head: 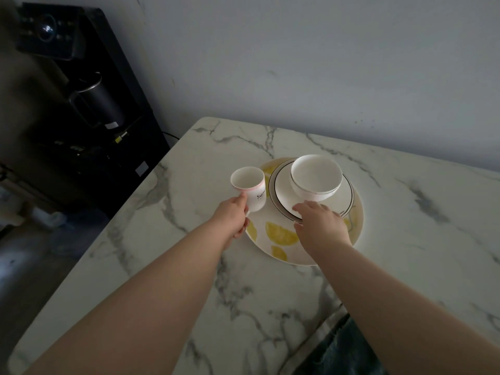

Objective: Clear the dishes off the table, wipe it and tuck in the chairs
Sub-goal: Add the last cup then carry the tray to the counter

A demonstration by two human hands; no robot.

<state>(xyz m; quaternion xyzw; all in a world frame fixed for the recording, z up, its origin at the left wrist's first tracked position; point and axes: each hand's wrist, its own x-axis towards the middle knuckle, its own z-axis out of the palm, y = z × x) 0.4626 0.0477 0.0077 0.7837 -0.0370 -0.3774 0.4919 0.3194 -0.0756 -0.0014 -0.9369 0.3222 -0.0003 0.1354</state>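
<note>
While the left hand [232,215] grips the handle of a white mug [250,188], holding it tilted just beside the stacked dishes, the right hand [322,223] pinches the near rim of the small plate [281,190], fingers curled over it and thumb at its edge. A white bowl [316,175] sits on that small plate, which rests on a large lemon-patterned plate [281,239] on the marble worktop [189,266], near the wall. Whether the mug touches the worktop, I cannot tell. A black kettle [97,101] stands to the left.
</note>
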